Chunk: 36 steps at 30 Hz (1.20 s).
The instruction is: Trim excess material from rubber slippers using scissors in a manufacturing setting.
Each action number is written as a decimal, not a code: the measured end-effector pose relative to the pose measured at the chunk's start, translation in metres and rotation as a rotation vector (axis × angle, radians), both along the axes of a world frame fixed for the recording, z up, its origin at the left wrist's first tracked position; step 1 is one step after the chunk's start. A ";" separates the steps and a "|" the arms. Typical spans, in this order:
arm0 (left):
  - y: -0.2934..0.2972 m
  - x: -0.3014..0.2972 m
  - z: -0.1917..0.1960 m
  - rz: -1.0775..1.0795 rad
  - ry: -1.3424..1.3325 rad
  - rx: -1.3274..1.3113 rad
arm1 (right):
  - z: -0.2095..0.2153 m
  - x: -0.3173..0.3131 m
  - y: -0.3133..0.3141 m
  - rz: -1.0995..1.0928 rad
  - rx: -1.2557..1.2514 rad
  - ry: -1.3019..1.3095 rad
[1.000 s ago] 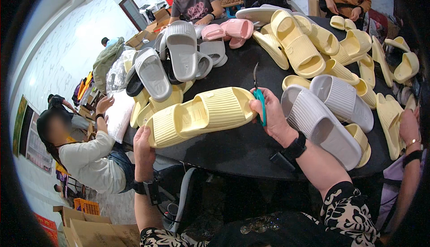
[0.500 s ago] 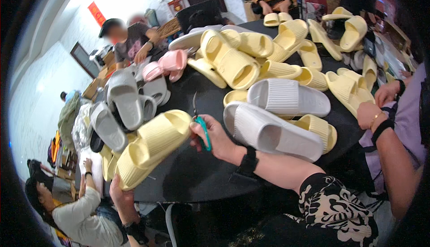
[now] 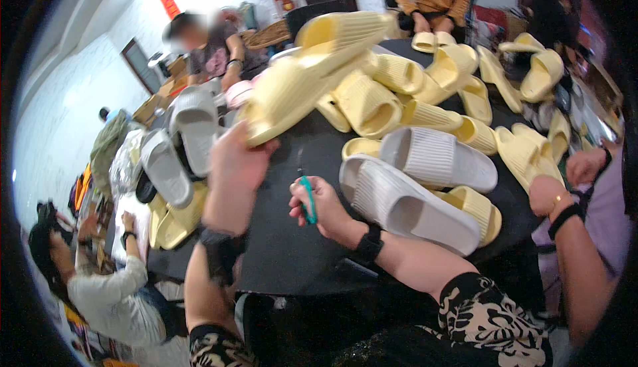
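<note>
Fingers (image 3: pixel 262 146) on yellow slipper (image 3: pixel 306 81), grey slippers (image 3: pixel 412 197) beside.

Both forearms bare from abt the elbow down. Short sleeves, black fabric w/ cream floral/paisley print, one on each arm. Left hand (image 3: pixel 234 179): dark black wristband, wide, watch-like, at the wrist. Right hand (image 3: pixel 322 206): black strap band w/ a buckle-ish block at the wrist. No gloves, fingers (image 3: pixel 300 201) bare.

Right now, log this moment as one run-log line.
left hand: lifts yellow slide sandal off black table | right hand: grips teal-handled tool | nearby: grey slide sandal
</note>
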<state>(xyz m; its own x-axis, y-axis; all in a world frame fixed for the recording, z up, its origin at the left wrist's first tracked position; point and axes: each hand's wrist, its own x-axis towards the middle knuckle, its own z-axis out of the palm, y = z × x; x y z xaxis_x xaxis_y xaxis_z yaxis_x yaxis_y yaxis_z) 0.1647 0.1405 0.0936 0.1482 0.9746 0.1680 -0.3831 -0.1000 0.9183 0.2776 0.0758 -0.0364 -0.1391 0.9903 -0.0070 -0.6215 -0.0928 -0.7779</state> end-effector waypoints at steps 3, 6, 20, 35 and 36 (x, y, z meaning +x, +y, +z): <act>0.001 0.062 -0.006 -0.111 -0.320 -0.204 | -0.007 -0.003 0.001 -0.028 -0.009 -0.003; -0.033 0.099 -0.003 -0.144 -0.321 -0.351 | -0.031 -0.004 0.005 0.011 0.086 0.128; 0.002 -0.035 -0.004 0.135 0.421 0.110 | -0.003 0.006 -0.003 0.092 -0.073 -0.256; 0.129 -0.188 -0.022 0.907 1.321 0.607 | -0.003 0.000 -0.004 0.145 -0.062 -0.332; 0.131 -0.189 -0.022 0.779 1.370 0.480 | -0.003 -0.001 -0.004 0.140 -0.061 -0.331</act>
<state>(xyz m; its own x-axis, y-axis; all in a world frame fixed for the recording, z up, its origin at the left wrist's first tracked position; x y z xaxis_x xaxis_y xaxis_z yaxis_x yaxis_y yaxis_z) -0.0241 0.2714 0.0720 -0.0391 0.7818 0.6222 0.9131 -0.2250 0.3400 0.2769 0.0715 -0.0393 -0.2534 0.9582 -0.1327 -0.3153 -0.2115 -0.9251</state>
